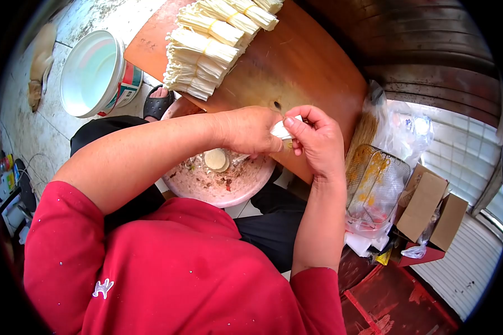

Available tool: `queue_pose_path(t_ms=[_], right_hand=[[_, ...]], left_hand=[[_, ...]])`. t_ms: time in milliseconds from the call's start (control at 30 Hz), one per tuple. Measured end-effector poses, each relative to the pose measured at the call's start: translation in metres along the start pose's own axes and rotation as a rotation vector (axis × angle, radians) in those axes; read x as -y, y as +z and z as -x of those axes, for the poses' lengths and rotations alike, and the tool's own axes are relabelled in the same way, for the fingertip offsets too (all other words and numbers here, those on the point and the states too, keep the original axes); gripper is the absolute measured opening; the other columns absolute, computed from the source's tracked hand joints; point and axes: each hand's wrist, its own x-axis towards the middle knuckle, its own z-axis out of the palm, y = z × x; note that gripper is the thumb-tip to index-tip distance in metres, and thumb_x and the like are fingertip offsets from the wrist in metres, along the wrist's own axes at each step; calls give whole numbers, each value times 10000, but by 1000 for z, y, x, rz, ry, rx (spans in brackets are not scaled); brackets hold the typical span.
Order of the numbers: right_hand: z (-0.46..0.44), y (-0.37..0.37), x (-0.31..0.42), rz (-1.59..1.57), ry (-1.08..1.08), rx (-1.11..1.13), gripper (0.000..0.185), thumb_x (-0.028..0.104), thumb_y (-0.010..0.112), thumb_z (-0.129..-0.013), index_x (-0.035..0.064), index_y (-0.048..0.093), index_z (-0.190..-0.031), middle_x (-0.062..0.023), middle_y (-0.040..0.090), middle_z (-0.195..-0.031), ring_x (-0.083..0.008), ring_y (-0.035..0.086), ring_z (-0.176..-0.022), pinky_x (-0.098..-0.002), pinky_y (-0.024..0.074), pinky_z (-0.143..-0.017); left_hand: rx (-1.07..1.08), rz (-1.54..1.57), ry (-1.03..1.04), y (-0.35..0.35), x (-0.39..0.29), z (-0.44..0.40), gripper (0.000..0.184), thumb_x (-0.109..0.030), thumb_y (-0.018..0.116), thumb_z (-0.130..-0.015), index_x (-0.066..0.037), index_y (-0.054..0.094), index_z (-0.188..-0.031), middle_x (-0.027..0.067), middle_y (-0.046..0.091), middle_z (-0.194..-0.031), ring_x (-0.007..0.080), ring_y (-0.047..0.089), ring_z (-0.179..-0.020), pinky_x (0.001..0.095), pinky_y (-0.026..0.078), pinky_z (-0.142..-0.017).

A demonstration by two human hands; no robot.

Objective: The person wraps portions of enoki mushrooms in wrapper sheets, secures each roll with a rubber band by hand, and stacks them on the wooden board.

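Note:
My left hand (250, 129) is closed around a small white bundle (281, 130), most of it hidden by the fingers. At the bundle's visible end, my right hand (317, 133) pinches with thumb and forefinger, touching it and what looks like a thin band. Both hands are above the near edge of a brown wooden board (318, 72). Pale, stringy bundles (204, 53) tied with yellowish bands lie stacked on the board's far left part. Below my left forearm is a pink basin (201, 187) with a round pale piece (216, 160) and scraps in it.
A white bucket (92, 75) stands on the tiled floor at the left, near a lying animal (41, 61). To the right are a wire basket (376, 187), plastic bags (408, 131) and an open cardboard box (423, 209). A sandalled foot (159, 102) is beside the basin.

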Motion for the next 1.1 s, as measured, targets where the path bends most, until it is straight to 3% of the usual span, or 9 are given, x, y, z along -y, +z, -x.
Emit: queue_pose_path(t_ms=[233, 367, 433, 600, 667, 700, 800, 900, 1100], right_hand=[[-2, 6, -3, -5, -21, 12, 153, 95, 711, -847, 3, 640, -947, 17, 574, -680, -25, 465, -500, -179, 359, -440], [-5, 8, -5, 25, -85, -16, 157, 95, 711, -846, 12, 644, -961, 19, 576, -684, -27, 475, -509, -177, 369, -448], [-4, 8, -2, 32, -101, -17, 164, 93, 710, -845, 16, 647, -974, 20, 579, -691, -29, 486, -522, -178, 382, -457], [2, -21, 18, -72, -131, -163, 246, 140, 660, -883, 22, 636, -1098, -6, 607, -808, -47, 547, -612, -175, 449, -516], [1, -36, 18, -114, -157, -304, 229, 143, 669, -874, 33, 651, -1074, 10, 611, -787, -44, 543, -610, -172, 437, -513], [0, -43, 15, -114, -159, -309, 229, 143, 669, -874, 33, 651, -1074, 10, 611, -787, -44, 543, -610, -172, 437, -513], [-3, -56, -4, 320, -45, -431, 149, 131, 690, -847, 37, 691, -963, 28, 612, -760, -45, 535, -600, -186, 428, -529], [-19, -81, -47, 776, -21, -402, 147, 189, 681, -785, 55, 711, -839, -83, 684, -726, -157, 641, -646, -293, 504, -627], [-36, -78, -80, 1164, 217, -408, 184, 266, 669, -765, 85, 701, -785, -131, 696, -806, -304, 670, -796, -390, 525, -741]], left_hand=[[-13, -151, -114, -6, -4, 0, 390, -284, 653, -807, -47, 603, -1113, 161, 644, -882, 272, 657, -810, 372, 522, -766], [-147, -408, -102, -5, 2, -3, 446, -281, 675, -771, -92, 618, -1171, 247, 527, -1208, 387, 528, -1111, 417, 424, -971], [-525, -679, 255, 2, 16, -6, 413, -266, 619, -794, -44, 624, -1142, 229, 622, -1029, 366, 595, -990, 393, 474, -931], [-382, -532, 306, -9, 12, -10, 393, -262, 613, -802, -13, 614, -1106, 196, 631, -1000, 343, 615, -957, 402, 495, -873], [-223, 29, 98, -10, 6, -10, 292, -210, 629, -848, -20, 610, -1070, 89, 662, -1001, 228, 631, -933, 330, 499, -831], [-219, 27, 100, -10, 2, -8, 292, -210, 629, -848, -20, 610, -1070, 89, 662, -1001, 228, 631, -933, 330, 499, -831], [-207, 433, 61, -10, -11, -3, 246, -193, 625, -856, -8, 596, -1016, 77, 654, -923, 121, 617, -643, 266, 514, -608], [-203, 548, 44, -9, -10, -5, 209, -166, 591, -819, -3, 563, -947, 79, 631, -812, 128, 574, -564, 296, 488, -541], [-164, 522, -4, -4, -9, -6, 166, -162, 590, -831, -8, 539, -866, 51, 556, -709, 120, 500, -506, 288, 447, -481]])
